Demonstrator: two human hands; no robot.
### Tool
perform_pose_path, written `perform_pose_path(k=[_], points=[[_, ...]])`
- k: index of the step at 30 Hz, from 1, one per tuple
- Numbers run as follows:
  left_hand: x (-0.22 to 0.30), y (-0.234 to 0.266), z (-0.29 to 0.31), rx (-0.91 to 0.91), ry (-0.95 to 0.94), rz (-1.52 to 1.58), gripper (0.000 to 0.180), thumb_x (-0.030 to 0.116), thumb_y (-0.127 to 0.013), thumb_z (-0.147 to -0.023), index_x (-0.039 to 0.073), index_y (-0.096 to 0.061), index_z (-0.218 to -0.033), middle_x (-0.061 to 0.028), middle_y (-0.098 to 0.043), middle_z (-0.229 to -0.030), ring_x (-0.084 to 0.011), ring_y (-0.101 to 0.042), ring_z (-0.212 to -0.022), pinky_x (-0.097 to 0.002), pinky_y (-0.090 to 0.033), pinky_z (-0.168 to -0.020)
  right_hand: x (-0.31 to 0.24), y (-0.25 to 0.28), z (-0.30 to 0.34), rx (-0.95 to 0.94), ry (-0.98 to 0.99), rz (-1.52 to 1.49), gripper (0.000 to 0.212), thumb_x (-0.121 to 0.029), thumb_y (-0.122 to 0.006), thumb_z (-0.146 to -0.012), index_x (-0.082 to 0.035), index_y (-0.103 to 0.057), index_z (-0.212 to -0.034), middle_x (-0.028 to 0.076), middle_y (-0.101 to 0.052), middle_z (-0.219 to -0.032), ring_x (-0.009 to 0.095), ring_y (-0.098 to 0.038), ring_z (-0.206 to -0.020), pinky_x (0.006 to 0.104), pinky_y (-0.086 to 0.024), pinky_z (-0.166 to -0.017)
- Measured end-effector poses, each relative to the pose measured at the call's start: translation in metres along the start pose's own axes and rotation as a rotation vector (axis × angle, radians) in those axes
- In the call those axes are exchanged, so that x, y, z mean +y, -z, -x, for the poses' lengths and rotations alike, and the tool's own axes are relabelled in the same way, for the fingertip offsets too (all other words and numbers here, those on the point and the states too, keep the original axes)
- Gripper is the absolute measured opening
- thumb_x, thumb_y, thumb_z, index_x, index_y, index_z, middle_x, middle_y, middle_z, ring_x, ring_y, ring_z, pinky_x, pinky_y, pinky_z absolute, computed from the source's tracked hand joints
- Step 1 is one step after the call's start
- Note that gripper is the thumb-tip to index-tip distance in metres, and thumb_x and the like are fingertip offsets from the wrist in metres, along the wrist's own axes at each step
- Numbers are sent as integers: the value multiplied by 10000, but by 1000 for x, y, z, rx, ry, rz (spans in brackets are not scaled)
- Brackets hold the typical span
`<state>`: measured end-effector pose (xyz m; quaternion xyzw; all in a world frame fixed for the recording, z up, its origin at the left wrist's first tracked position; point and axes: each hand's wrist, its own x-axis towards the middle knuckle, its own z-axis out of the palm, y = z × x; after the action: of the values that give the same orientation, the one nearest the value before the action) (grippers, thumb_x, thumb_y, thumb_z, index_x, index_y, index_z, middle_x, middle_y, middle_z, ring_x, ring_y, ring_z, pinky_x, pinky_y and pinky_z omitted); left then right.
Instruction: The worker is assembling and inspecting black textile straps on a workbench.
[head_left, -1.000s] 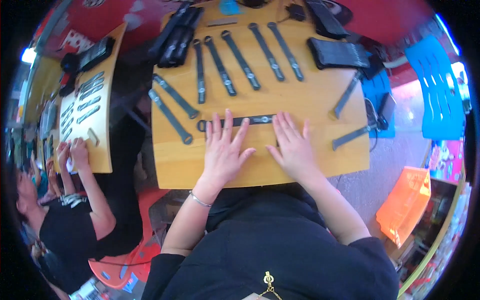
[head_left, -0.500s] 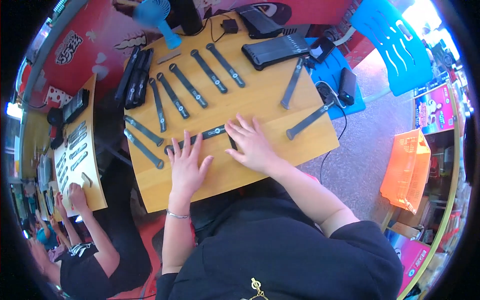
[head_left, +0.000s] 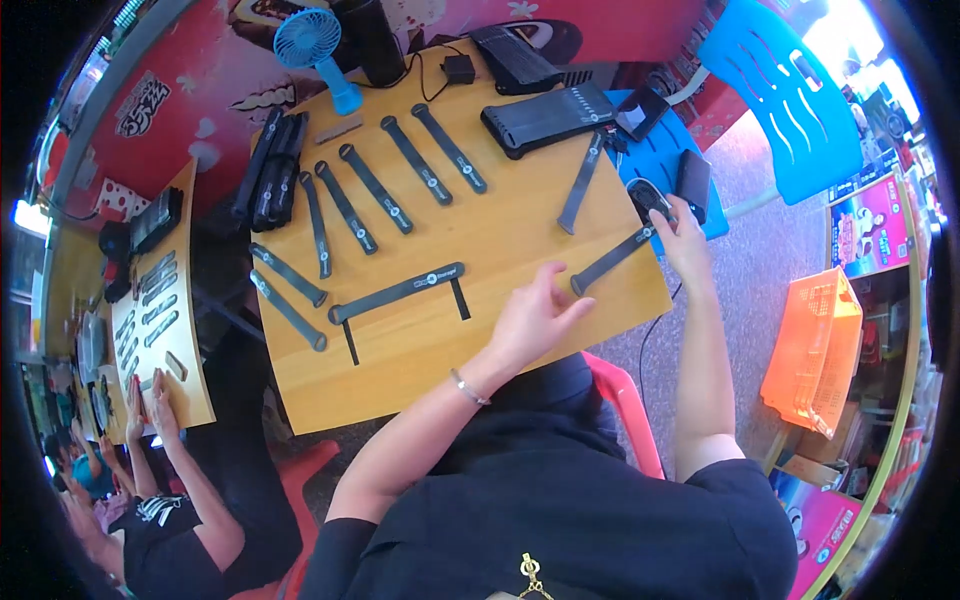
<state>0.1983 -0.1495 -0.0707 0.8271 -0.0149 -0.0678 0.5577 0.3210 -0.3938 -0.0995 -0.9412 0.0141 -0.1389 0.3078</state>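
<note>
Our left hand (head_left: 535, 315) hovers over wooden table (head_left: 420, 370), fingers loosely spread, holding nothing. Our right hand (head_left: 683, 232) reaches to table's right edge, fingertips on end of black strap (head_left: 612, 260); whether it pinches it, cannot tell. Strap looks thin, light, floppy; we judge best taken near one end. Long strap (head_left: 400, 292) lies mid-table, more straps (head_left: 350, 205) fanned behind. Blue fan (head_left: 315, 45), black case (head_left: 548, 117) at back. Nothing blocks reach.

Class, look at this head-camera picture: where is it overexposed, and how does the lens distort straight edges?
Head view: glare washes out the upper right beside the blue chair; the wooden table edges bow toward the rim, fisheye fashion; a black border rings the circular image; centre stays sharp.
</note>
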Motion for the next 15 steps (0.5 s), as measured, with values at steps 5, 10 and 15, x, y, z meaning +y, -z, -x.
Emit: perform_pose_path(k=[5, 10, 15], points=[[-26, -15, -15, -19, -33, -56, 297, 136, -632, -836, 10, -545, -1091, -123, -645, -706, -191, -655, -606, -293, -490, -552, 11, 1, 8, -238, -63, -174, 217, -155, -601, -872, -34, -613, -1051, 124, -659, -832, 174, -635, -707, 286, -484, -640], [-22, 10, 14, -76, 44, 271, 218, 31, -617, -829, 5, -565, -1039, -61, -627, -725, -119, -641, -646, -249, -477, -538, -19, 41, 24, -445, -144, -383, 121, -58, -587, -862, 0, -611, -966, 19, -635, -799, 79, -566, -638, 218, -444, -578], [-40, 69, 75, 151, 127, 629, 174, 17, -601, -868, 4, -578, -1040, -56, -650, -844, -111, -635, -722, -224, -504, -621, -82, 37, 45, -633, -180, -607, 114, -27, -607, -843, -22, -594, -956, -3, -614, -764, 56, -555, -640, 209, -444, -583]])
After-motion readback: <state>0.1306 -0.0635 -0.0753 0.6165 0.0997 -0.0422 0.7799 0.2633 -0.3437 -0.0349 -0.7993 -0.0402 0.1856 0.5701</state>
